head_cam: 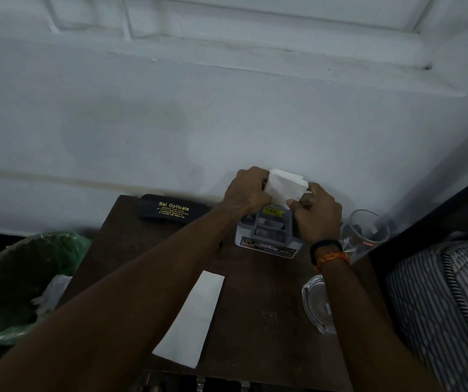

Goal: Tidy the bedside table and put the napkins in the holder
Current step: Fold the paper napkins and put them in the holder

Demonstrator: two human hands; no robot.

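A folded stack of white napkins [283, 186] is held by both hands just above the grey plastic holder [266, 236], which stands at the back of the dark brown bedside table [255, 306]. My left hand [245, 193] grips the stack's left side. My right hand [316, 213] pinches its lower right corner and covers the holder's right side. Another long white folded napkin [190, 321] lies flat on the table near the front edge.
A black spectacle case [167, 210] lies at the table's back left by the wall. A clear drinking glass [364, 233] and a clear glass ashtray [316, 304] sit on the right. A green-lined waste bin [20, 284] stands left, a striped mattress [448, 301] right.
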